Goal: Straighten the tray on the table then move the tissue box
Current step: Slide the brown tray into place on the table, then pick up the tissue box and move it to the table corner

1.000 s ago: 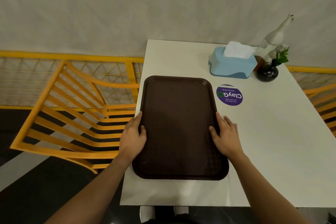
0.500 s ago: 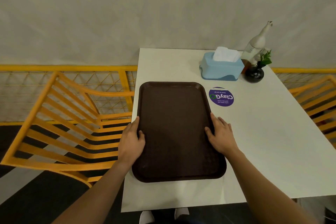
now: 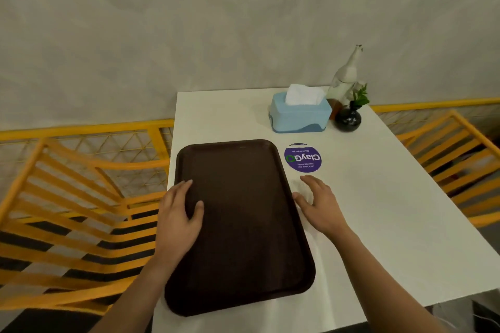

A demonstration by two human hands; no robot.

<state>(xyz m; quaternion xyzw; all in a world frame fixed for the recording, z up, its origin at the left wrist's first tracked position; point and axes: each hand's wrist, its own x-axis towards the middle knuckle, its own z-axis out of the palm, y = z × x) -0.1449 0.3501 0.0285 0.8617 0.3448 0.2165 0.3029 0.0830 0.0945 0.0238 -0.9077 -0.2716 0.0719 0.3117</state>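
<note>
Flanking the matte, round-cornered brown tray (image 3: 243,224) — both hands (image 3: 177,213) (image 3: 319,204) flat, gripping nothing.

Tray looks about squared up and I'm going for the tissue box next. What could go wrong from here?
1. The tissue box sits close beside the black vase and the white bottle; a careless reach by the right hand could topple them.
2. The tray lies along the table edge, near corner at the rim; the left hand resting on it could nudge it off.
</note>
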